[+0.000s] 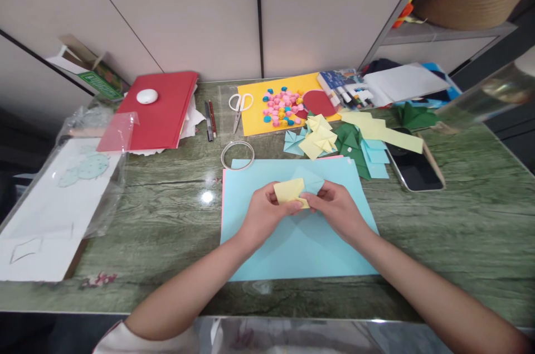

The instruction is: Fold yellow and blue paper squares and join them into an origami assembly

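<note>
Above a large light blue sheet (267, 248), my two hands meet around small folded papers. My left hand (270, 209) is closed on a yellow folded paper (289, 190), thumb along its lower edge. A light blue folded paper (312, 180) is pinched in my right hand (336, 206), whose thumb tip reaches the yellow piece. The two papers touch or overlap; how they join is hidden by my fingers. Just beyond the sheet lie folded yellow pieces (320, 136), blue pieces (375, 158) and a dark green folded paper (350, 143).
White scissors (240, 108), a tape roll (237, 155) and a yellow sheet (251, 122) bearing small coloured balls lie at the back. A phone (413, 167) is to the right. Leftward are a red folder (163, 114) and a drawing (54, 214) partly under clear plastic.
</note>
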Tool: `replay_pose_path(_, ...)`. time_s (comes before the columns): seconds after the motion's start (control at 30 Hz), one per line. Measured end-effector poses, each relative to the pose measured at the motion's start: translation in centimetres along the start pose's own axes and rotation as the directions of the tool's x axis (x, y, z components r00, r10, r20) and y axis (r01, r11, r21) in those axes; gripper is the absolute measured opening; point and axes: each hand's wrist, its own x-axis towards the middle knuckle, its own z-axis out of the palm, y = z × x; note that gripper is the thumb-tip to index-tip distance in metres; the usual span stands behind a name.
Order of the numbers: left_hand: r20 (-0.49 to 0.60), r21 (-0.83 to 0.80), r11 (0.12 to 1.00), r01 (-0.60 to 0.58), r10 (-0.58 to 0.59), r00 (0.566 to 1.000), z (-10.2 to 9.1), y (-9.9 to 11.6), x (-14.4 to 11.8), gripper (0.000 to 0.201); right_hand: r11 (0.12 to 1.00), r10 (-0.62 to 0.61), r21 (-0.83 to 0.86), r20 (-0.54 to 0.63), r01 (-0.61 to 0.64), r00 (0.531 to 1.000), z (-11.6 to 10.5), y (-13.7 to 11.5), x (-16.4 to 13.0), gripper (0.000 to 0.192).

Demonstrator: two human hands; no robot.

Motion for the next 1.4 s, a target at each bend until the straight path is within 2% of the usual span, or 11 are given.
replay_pose_path(0.17, 0.018, 0.062, 0.998, 0.002, -0.003, 1.000, -0.1, 0.0, 0.0, 0.031, 0.999, 0.031, 0.030, 0.021, -0.032, 0.999, 0.0, -0.5, 0.1, 0.021)
replay_pose_path(0.43, 0.040, 0.110, 0.994, 0.000, -0.005, 0.999, -0.1, 0.2, -0.1, 0.030, 0.988, -0.011, -0.156, -0.048, 0.003, 0.999, -0.1, -0.8, -0.3, 0.025)
replay_pose_path(0.6, 0.034, 0.152, 0.988, -0.024, 0.019, 0.999, 0.0, -0.1, 0.0, 0.029, 0.990, 0.012, -0.141, 0.004, -0.011, 1.000, -0.4, -0.8, 0.0, 0.027)
replay_pose_path(0.73, 0.088, 0.189, 0.982, -0.020, 0.003, 0.996, -0.3, -0.2, 0.1, 0.031, 0.972, -0.024, -0.235, 0.018, 0.028, 1.000, -0.6, -1.0, 0.0, 0.029)
replay_pose_path(0.93, 0.138, 0.280, 0.956, -0.084, 0.047, 0.989, -0.6, -0.1, 0.1, 0.033, 0.921, -0.116, -0.379, -0.055, 0.086, 0.992, -0.5, -0.9, -0.2, 0.041)
replay_pose_path(1.07, 0.121, 0.256, 0.960, -0.109, 0.080, 0.989, -0.8, 0.0, 0.5, 0.033, 0.955, -0.073, -0.285, 0.016, 0.075, 0.997, -0.6, -1.1, 0.0, 0.032)
replay_pose_path(1.17, 0.082, 0.294, 0.942, -0.159, 0.141, 0.987, -1.3, 0.0, 0.8, 0.030, 0.965, -0.106, -0.237, 0.037, 0.112, 0.994, -1.0, -1.3, 0.2, 0.029)
replay_pose_path(1.23, 0.097, 0.397, 0.892, -0.216, 0.193, 0.976, -1.8, 0.2, 0.9, 0.028, 0.964, -0.139, -0.227, 0.005, 0.136, 0.990, -1.5, -1.3, 0.5, 0.027)
replay_pose_path(1.3, 0.193, 0.526, 0.790, -0.314, 0.249, 0.949, -2.5, 0.6, 1.0, 0.033, 0.963, -0.174, -0.219, -0.058, 0.157, 0.983, -2.1, -1.1, 1.0, 0.028)
replay_pose_path(1.37, 0.259, 0.682, 0.594, -0.427, 0.350, 0.900, -3.3, 1.3, 1.0, 0.043, 0.961, -0.210, -0.210, -0.130, 0.180, 0.969, -2.7, -1.0, 1.5, 0.028)
replay_pose_path(1.4, 0.231, 0.789, 0.434, -0.436, 0.448, 0.864, -3.8, 1.7, 1.1, 0.046, 0.959, -0.228, -0.208, -0.164, 0.192, 0.960, -3.0, -0.9, 1.7, 0.027)
